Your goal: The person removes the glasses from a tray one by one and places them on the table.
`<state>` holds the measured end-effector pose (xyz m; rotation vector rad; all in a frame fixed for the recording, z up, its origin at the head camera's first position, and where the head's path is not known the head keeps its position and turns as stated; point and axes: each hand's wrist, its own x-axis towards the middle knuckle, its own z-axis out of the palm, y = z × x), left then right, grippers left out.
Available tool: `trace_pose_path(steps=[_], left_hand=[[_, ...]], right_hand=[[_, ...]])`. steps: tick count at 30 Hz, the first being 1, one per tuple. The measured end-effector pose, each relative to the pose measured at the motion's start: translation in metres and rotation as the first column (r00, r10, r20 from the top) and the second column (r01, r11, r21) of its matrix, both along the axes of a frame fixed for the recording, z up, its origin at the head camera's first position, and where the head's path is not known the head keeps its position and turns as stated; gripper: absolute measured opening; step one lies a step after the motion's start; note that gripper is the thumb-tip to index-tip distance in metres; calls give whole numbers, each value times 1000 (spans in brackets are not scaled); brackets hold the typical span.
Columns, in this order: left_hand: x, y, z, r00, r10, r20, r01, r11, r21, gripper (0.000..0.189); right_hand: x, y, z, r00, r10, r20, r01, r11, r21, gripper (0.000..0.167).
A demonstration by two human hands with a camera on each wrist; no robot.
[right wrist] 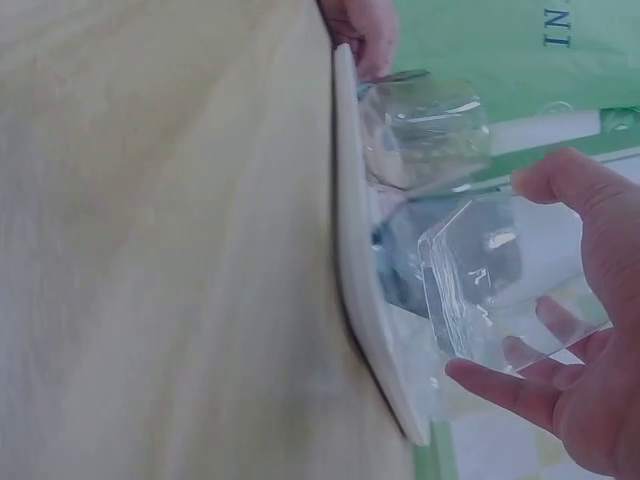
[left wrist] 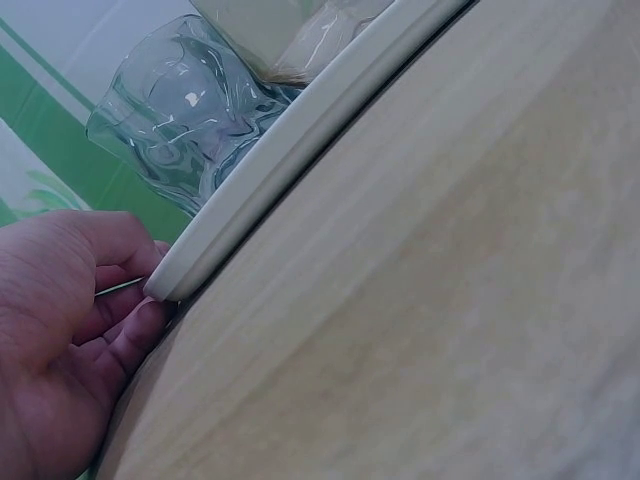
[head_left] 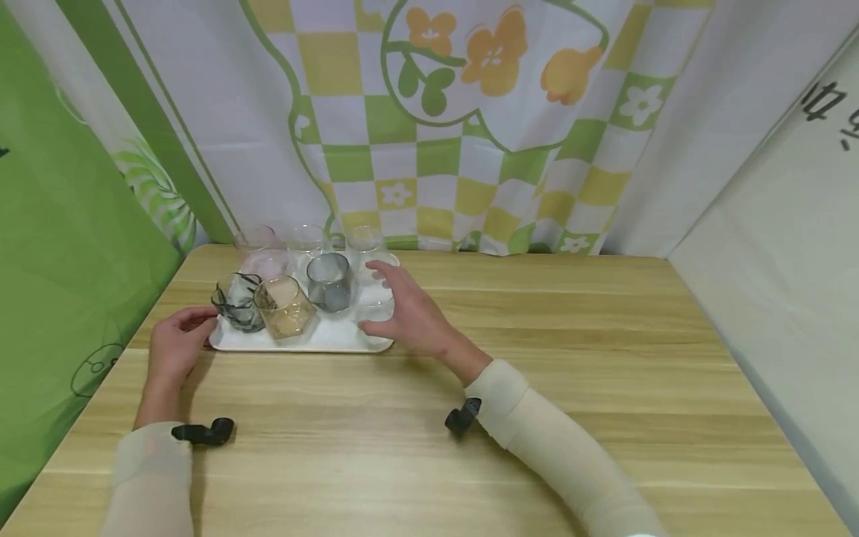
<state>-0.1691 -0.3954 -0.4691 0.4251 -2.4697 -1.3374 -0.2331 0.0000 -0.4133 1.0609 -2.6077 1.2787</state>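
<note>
On the table's left side a white tray bears several drinking glasses. My left hand pinches the tray's left end; in the left wrist view its thumb sits low at the rim, fingers curled beside it. Closest to that hand is a wavy dark-tinted glass. An amber glass and a grey glass stand further right. At the tray's right end my right hand holds a clear glass, thumb on one side and fingers round the other. Whether its base touches the tray I cannot tell.
Behind the front glasses stand a pinkish glass and two clear ones, partly hidden. The wooden table extends to the right and toward me. A patterned curtain hangs at the back edge.
</note>
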Motion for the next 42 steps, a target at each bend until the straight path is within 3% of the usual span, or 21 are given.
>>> trace_pose_path(steps=[10,18,25,33,42], left_hand=[[0,1,1,1000,0,-3,0,1000,20,33],[1,1,-2,1000,4,6,-4,1000,-8,31],[2,1,-1,1000,4,0,-4,1000,-25,31],[2,2,0,1000,11,7,-11,1000,-25,31],[2,3,0,999,14,38,-13,999,-36,33]], right_hand=[[-4,45,12,995,-90,-37,90,996,-7,91],[-10,99,4,985,-158,68,163,983,-81,87],[-21,154,-1,952,-266,152,282,955,-96,88],[-38,209,-8,903,-405,141,414,909,-42,89],[-49,253,-17,865,-467,183,483,874,-56,91]])
